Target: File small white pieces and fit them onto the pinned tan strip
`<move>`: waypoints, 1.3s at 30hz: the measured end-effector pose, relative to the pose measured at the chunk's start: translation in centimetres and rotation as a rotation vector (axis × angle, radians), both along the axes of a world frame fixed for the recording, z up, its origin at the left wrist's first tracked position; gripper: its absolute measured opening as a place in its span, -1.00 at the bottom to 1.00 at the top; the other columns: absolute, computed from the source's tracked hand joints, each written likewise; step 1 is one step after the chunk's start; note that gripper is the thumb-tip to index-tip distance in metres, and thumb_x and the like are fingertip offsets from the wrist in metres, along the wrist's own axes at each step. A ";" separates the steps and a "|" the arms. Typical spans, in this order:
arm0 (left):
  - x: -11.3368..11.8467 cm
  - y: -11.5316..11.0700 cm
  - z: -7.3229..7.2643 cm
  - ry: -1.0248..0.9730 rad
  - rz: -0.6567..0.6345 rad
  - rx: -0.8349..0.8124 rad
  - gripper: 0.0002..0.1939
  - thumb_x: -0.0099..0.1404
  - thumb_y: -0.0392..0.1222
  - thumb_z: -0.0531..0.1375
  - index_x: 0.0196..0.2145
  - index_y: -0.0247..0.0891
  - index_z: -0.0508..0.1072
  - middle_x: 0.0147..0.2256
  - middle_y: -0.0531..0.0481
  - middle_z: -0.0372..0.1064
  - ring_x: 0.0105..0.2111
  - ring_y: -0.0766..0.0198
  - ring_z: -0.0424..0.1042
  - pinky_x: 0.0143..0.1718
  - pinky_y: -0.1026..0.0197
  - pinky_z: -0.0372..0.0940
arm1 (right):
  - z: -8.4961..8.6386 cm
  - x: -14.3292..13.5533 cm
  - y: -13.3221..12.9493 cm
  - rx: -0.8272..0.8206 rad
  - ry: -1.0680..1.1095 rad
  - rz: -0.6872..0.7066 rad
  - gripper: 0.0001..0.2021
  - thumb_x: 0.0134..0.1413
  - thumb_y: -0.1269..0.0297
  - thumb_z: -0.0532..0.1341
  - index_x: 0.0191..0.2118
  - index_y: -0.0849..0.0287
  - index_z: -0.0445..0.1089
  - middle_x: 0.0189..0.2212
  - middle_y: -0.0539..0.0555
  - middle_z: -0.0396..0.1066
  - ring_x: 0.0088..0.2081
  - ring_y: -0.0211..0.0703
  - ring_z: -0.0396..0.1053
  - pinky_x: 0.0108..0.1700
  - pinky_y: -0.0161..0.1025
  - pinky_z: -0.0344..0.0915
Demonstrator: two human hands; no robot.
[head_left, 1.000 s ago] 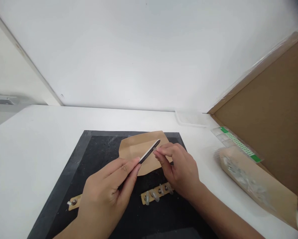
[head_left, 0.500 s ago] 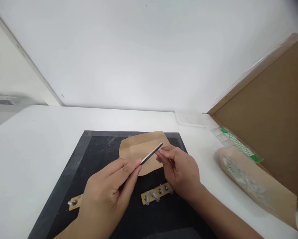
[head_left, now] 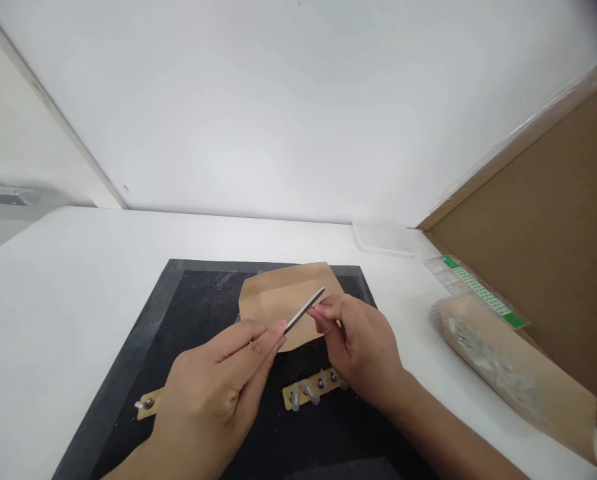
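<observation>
My left hand (head_left: pixel 223 380) grips one end of a thin nail file (head_left: pixel 303 311), pale on one face and dark along the other. The file slants up to the right over a brown paper sheet (head_left: pixel 266 300). Pinched fingers of my right hand (head_left: pixel 356 343) meet the file's lower dark side near its far end; whatever they hold is too small to make out. Below them lies a tan strip (head_left: pixel 303 393) bearing several clear nail tips on small round mounts. Part of a similar tan strip (head_left: pixel 146 408) shows beside my left wrist, the rest hidden behind the hand.
A black mat (head_left: pixel 148 347) covers the middle of the white table (head_left: pixel 53 300). At right are a brown paper holder of clear pieces (head_left: pixel 493 357), a plastic sheet with a green-printed strip (head_left: pixel 478 287) and a cardboard panel (head_left: pixel 538 213). A clear tray (head_left: pixel 386 240) stands behind.
My right hand's fingertips have shifted slightly down and left along the file. The file's tip has moved a little left. Both hands keep their grips.
</observation>
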State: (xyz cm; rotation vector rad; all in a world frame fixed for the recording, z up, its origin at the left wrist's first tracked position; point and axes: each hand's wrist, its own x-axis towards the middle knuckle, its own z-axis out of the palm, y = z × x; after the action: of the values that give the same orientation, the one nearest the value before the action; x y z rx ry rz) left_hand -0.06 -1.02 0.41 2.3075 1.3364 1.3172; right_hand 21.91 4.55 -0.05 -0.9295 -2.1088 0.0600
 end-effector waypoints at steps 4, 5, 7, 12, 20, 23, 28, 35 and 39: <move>0.0 0.1 0.0 -0.010 0.010 0.010 -0.77 0.53 -0.33 0.19 -0.01 -0.24 0.65 -0.20 0.02 0.61 -0.32 0.43 0.62 -0.22 0.49 0.46 | 0.1 0.2 0.2 -0.023 0.026 -0.065 -0.84 0.43 0.43 0.19 -0.24 0.06 0.29 -0.44 -0.04 0.47 -0.43 -0.21 0.46 -0.38 -0.28 0.31; 0.0 0.1 -0.1 -0.009 0.013 0.010 -0.77 0.53 -0.33 0.19 -0.01 -0.24 0.65 -0.19 0.02 0.61 -0.32 0.43 0.62 -0.21 0.49 0.46 | 0.1 0.2 0.2 -0.028 0.024 -0.058 -0.83 0.43 0.43 0.19 -0.25 0.07 0.29 -0.45 -0.05 0.46 -0.44 -0.21 0.45 -0.38 -0.28 0.31; 0.0 0.1 -0.3 -0.005 0.013 0.002 -0.76 0.53 -0.32 0.19 0.00 -0.21 0.65 -0.18 0.04 0.62 -0.31 0.44 0.62 -0.20 0.49 0.46 | 0.0 0.1 0.2 -0.037 0.001 -0.005 -0.80 0.45 0.42 0.18 -0.28 0.07 0.25 -0.47 -0.07 0.43 -0.46 -0.23 0.42 -0.37 -0.29 0.30; -0.1 0.0 -0.3 -0.007 0.020 0.023 -0.77 0.53 -0.32 0.20 0.00 -0.23 0.65 -0.21 0.04 0.61 -0.32 0.45 0.62 -0.24 0.50 0.45 | -0.1 -0.2 0.1 -0.031 0.003 -0.034 -0.77 0.47 0.39 0.17 -0.30 0.07 0.23 -0.47 -0.06 0.42 -0.45 -0.23 0.40 -0.37 -0.29 0.27; 0.0 0.0 -0.1 -0.001 0.020 0.018 -0.75 0.52 -0.35 0.20 0.02 -0.22 0.64 -0.19 0.02 0.62 -0.29 0.40 0.63 -0.23 0.46 0.46 | 0.0 0.0 0.2 -0.079 0.036 -0.014 -0.78 0.46 0.40 0.18 -0.30 0.07 0.24 -0.46 -0.07 0.42 -0.45 -0.25 0.40 -0.36 -0.30 0.25; -0.1 -0.1 -0.1 0.003 0.015 -0.004 -0.76 0.52 -0.34 0.20 0.01 -0.19 0.64 -0.20 0.04 0.62 -0.31 0.42 0.62 -0.23 0.46 0.45 | 0.0 0.0 0.3 -0.115 0.045 0.033 -0.79 0.46 0.40 0.18 -0.28 0.06 0.24 -0.47 -0.07 0.42 -0.46 -0.25 0.40 -0.36 -0.30 0.27; -0.1 0.0 -0.1 -0.008 0.022 -0.007 -0.77 0.52 -0.32 0.21 -0.01 -0.18 0.65 -0.18 0.05 0.63 -0.31 0.42 0.62 -0.23 0.46 0.44 | 0.1 -0.2 0.1 -0.112 0.069 0.009 -0.79 0.47 0.38 0.17 -0.29 0.06 0.23 -0.45 -0.07 0.43 -0.43 -0.23 0.43 -0.35 -0.29 0.29; -0.2 0.0 -0.3 -0.014 0.014 -0.007 -0.78 0.52 -0.31 0.21 -0.02 -0.17 0.65 -0.18 0.04 0.63 -0.27 0.41 0.63 -0.18 0.46 0.44 | -0.1 -0.5 -0.4 -0.120 0.018 0.051 -0.81 0.48 0.36 0.16 -0.27 0.07 0.26 -0.46 -0.05 0.43 -0.44 -0.23 0.41 -0.35 -0.28 0.28; -0.1 0.1 -0.1 -0.010 0.036 -0.013 -0.80 0.52 -0.29 0.21 -0.05 -0.16 0.65 -0.23 0.07 0.60 -0.32 0.43 0.60 -0.25 0.45 0.42 | 0.1 -0.2 -0.2 -0.107 0.076 0.007 -0.81 0.46 0.40 0.18 -0.26 0.06 0.25 -0.45 -0.09 0.42 -0.44 -0.27 0.42 -0.34 -0.31 0.28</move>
State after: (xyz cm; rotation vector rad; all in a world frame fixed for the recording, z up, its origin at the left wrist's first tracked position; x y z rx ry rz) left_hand -0.15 -0.93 0.28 2.2749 1.3858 1.3251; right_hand 21.71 4.34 0.02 -0.9675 -2.0551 0.2102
